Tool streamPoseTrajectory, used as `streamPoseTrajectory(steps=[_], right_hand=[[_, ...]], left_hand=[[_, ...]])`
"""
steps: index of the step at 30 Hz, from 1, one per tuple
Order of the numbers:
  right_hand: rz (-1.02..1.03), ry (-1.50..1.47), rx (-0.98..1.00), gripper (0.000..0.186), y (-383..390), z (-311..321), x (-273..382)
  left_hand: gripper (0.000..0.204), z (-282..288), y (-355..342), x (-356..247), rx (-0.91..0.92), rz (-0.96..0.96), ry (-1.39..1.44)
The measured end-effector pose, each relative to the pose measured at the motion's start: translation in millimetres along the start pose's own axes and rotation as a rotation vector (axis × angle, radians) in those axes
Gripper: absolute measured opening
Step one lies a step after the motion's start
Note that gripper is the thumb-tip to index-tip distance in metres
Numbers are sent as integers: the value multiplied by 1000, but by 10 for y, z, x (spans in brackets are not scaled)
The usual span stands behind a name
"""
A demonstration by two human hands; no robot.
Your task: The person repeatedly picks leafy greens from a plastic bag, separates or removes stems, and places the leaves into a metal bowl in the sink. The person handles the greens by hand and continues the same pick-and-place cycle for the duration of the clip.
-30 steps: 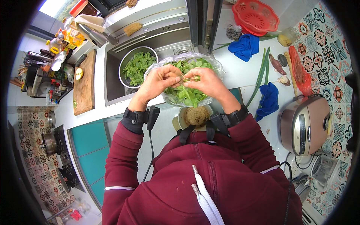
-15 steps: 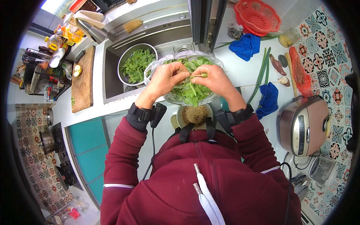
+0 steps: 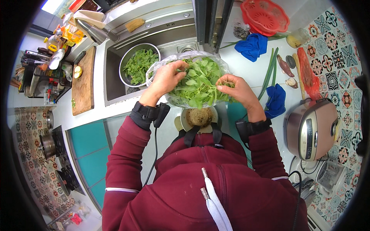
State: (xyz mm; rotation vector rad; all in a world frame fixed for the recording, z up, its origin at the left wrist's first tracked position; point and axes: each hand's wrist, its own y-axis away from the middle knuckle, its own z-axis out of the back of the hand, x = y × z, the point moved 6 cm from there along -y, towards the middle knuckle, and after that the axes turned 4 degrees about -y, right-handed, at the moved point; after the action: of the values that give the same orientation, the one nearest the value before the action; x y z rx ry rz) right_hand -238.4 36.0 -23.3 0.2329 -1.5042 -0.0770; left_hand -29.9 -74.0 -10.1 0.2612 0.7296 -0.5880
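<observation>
A clear plastic bag (image 3: 221,64) full of leafy greens (image 3: 200,81) lies in front of me at the sink's near edge. My left hand (image 3: 168,78) is over the bag's left side, its fingers bent, with a gap between thumb and forefinger. At the right side of the greens, my right hand (image 3: 238,91) pinches a thin stem of greens (image 3: 227,83); its fingers partly hide it. More leaves fill a round metal basin (image 3: 121,72) in the sink, left of the bag. Below the bag, a pale bucket (image 3: 184,122) holds a brownish mass.
A cutting board (image 3: 85,82) with a cut fruit lies left of the sink (image 3: 111,93). On the right counter are a red colander (image 3: 266,16), blue cloths (image 3: 275,101), green onions (image 3: 270,73) and a rice cooker (image 3: 313,129). A dark window frame (image 3: 208,23) stands behind the bag.
My hands, together over the greens before, have moved apart. The right one has gone right and slightly down with a stem; the left has loosened its pinch.
</observation>
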Motion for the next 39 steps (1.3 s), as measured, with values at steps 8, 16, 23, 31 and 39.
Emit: streamPoseTrajectory(steps=[8, 16, 23, 31, 39], right_hand=[[-82, -191, -148, 22, 6, 127, -143], [-64, -221, -109, 22, -66, 105, -149], [-47, -202, -107, 22, -101, 122, -132], [-51, -221, -109, 21, -137, 76, -98], [83, -149, -104, 28, -188, -10, 11]], left_hand=[[14, -244, 26, -261, 224, 33, 173], [23, -219, -13, -503, -79, -319, -125], [18, -210, -87, -527, -4, -312, -127], [18, -189, -95, -471, 155, -75, -31], [16, -145, -179, -567, 139, -74, 119]])
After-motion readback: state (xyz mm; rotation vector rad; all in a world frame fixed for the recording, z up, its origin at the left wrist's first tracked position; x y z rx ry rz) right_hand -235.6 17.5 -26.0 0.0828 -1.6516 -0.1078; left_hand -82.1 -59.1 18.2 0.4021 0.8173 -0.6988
